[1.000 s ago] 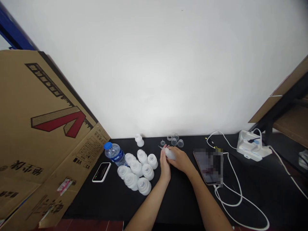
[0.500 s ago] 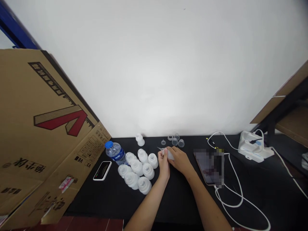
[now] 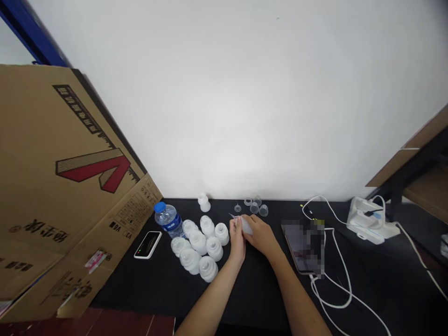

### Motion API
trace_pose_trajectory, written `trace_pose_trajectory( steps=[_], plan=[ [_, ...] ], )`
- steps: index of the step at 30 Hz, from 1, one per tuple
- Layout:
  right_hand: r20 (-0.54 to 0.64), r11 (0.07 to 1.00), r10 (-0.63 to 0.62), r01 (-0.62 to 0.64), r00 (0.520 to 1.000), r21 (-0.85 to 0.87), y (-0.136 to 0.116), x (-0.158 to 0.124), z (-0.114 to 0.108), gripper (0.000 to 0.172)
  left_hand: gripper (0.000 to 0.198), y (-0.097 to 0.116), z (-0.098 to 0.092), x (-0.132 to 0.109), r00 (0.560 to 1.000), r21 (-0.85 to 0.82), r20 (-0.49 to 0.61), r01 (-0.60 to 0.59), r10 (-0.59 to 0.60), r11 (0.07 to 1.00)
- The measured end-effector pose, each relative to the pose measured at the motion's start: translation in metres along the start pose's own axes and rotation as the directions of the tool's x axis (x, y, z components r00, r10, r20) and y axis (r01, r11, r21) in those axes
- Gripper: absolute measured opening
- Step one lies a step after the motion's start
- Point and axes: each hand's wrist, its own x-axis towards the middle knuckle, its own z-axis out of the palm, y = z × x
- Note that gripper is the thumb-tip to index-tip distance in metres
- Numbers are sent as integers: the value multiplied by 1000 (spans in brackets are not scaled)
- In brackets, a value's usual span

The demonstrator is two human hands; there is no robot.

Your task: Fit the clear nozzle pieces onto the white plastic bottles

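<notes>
The work surface is a black tabletop (image 3: 252, 298) against a plain white wall (image 3: 224, 102). A large brown corrugated cardboard sheet (image 3: 70, 177) with red and black print stands tilted at the table's left end.

Your held item is a frosted white plastic bottle with a thin pointed tip (image 3: 247, 226), located above the table's middle and tilted with the tip toward the wall and left. Your left hand (image 3: 237, 242) grips it at the tip end, with its fingers (image 3: 233, 231) closed and pointing upward. Your right hand (image 3: 261, 234) is closed over the bottle's body from the right. The two hands touch each other around the bottle.

Just left of your left hand stands a cluster of frosted white stepped plastic bottles (image 3: 214, 248). Beyond that cluster is a clear water bottle with a blue cap (image 3: 168, 220), and beside it lies a white-framed smartphone (image 3: 148, 244). Small clear plastic cups (image 3: 254, 207) sit near the wall, directly beyond your hands. To your right lies a dark smartphone (image 3: 301, 247), its screen pixelated, near a white cable (image 3: 336, 294) that runs from a white charging unit (image 3: 371, 220).
</notes>
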Motion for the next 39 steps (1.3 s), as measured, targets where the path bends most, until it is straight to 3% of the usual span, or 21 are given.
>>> trace_pose_trajectory(
  steps=[5, 9, 15, 21, 26, 31, 35, 39],
  plan=[
    [-7, 997, 47, -46, 999, 59, 1, 1, 0, 42, 54, 2, 3, 1, 1000, -28, 23, 9, -9, 1000],
    [-11, 993, 79, -78, 997, 86, 5, 0, 3, 49, 43, 1, 1, 1, 999, -5, 42, 0, 0, 1000],
    [6, 992, 63, -63, 998, 105, 3, 0, 2, 46, 46, 0, 0, 1, 1000, -20, -6, 24, -24, 999],
    [16, 944, 148, -146, 989, 295, 4, 1, -2, 47, 43, 4, 3, 0, 996, -25, 82, 39, -37, 999],
    [8, 916, 143, -135, 990, 378, 5, 1, 0, 46, 42, 0, -2, 4, 997, -60, 10, 83, -83, 995],
    [-8, 881, 169, -147, 986, 449, 7, 3, 2, 50, 37, -3, -3, 6, 997, -66, 41, 69, -66, 995],
    [3, 902, 169, -156, 986, 403, 7, 3, 4, 46, 44, -1, -1, 5, 993, -92, 11, 122, -121, 988],
    [-1, 901, 170, -155, 985, 405, 7, 2, 3, 47, 39, 0, -1, 4, 997, -30, 23, 76, -76, 997]
  ],
)
